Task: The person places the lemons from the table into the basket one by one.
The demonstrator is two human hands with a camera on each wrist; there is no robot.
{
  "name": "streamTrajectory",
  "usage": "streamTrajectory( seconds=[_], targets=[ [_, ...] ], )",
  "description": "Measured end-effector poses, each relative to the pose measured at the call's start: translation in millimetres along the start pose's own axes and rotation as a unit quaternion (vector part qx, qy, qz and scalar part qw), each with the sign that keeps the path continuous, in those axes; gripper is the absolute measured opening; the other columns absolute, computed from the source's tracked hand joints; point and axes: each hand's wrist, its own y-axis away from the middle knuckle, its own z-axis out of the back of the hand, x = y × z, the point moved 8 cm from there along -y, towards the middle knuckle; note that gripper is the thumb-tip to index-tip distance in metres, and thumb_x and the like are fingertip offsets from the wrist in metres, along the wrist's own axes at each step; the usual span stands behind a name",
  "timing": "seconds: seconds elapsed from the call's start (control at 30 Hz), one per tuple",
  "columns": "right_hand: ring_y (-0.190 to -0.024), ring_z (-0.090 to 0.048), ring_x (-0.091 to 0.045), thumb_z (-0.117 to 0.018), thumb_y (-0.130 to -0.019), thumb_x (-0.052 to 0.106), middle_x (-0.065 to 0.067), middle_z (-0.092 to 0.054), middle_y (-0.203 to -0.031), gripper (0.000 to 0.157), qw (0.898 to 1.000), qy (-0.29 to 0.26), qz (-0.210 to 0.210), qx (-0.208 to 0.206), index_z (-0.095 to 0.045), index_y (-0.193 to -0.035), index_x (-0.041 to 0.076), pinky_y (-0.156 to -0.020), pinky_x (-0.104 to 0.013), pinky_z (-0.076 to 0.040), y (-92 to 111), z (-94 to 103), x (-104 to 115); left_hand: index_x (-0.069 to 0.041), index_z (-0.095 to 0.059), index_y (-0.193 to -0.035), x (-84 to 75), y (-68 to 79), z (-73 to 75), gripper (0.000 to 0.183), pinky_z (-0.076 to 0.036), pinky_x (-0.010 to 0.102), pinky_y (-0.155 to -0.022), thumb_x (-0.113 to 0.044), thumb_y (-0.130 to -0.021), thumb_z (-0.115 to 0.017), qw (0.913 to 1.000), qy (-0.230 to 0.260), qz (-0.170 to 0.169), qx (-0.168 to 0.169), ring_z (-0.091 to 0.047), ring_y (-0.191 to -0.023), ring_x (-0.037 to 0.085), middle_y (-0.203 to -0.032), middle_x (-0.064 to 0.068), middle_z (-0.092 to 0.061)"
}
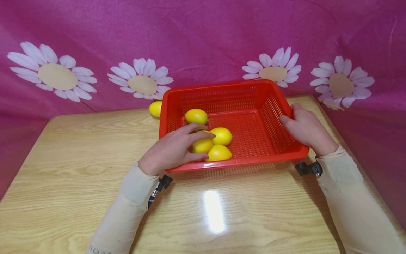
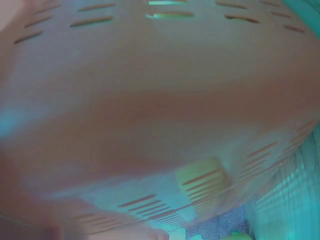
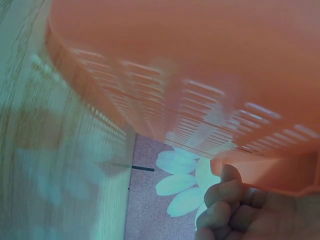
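Note:
A red slotted plastic basket (image 1: 244, 162) stands toward the back of the wooden table, with several lemons in its left part. My left hand (image 1: 174, 146) reaches over the basket's near left rim. Its thumb and fingers curve around one lemon (image 1: 203, 145), partly hidden by the hand. Beside that lie a lemon (image 1: 222, 136) and another near the front wall, a lemon (image 1: 219, 153); farther back is a lemon (image 1: 196, 116). My right hand (image 1: 307, 128) grips the basket's right rim, thumb inside. Curled fingers (image 3: 217, 215) show under that rim in the right wrist view.
One more lemon (image 1: 155, 109) lies on the table (image 1: 79, 158) outside the basket's left wall, partly covered by it. A pink cloth (image 1: 203, 42) printed with white daisies hangs behind the table. The left wrist view shows mostly the basket's outer wall (image 2: 165, 65).

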Motion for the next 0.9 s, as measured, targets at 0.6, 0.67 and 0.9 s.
streamTrajectory(
  seconds=[0.6,0.67,0.9],
  targets=[
    [-0.092,-0.07,-0.036,-0.049,-0.105,0.028,-0.03,-0.057,-0.12,0.052,1.0,-0.009,0.005,0.0,-0.036,-0.141,-0.006,-0.07,-0.047,-0.066,1.2,-0.5,0.7,-0.023,-0.069,-0.134,4.4,1.1,3.3,0.046,-0.052,0.043,-0.113,-0.037,-0.092,-0.079,0.9991,0.007,0.024,-0.035,-0.056,-0.134,0.027,-0.145,0.007,-0.059],
    [-0.091,-0.07,-0.035,-0.049,-0.105,0.028,-0.03,-0.057,-0.119,0.051,1.0,-0.009,0.006,-0.001,-0.036,-0.14,-0.006,-0.069,-0.046,-0.066,1.1,-0.7,0.8,-0.023,-0.069,-0.134,4.2,1.1,3.5,0.045,-0.053,0.043,-0.113,-0.037,-0.092,-0.079,0.999,0.008,0.025,-0.035,-0.057,-0.133,0.027,-0.145,0.007,-0.059],
    [-0.091,-0.07,-0.036,-0.049,-0.104,0.029,-0.03,-0.057,-0.118,0.051,1.0,0.001,0.008,-0.006,-0.037,-0.139,-0.006,-0.069,-0.046,-0.066,0.1,-0.3,0.5,-0.022,-0.07,-0.133,4.4,1.0,3.6,0.044,-0.053,0.044,-0.113,-0.036,-0.092,-0.079,0.9988,0.014,0.028,-0.038,-0.058,-0.132,0.026,-0.145,0.007,-0.059]
  ],
)
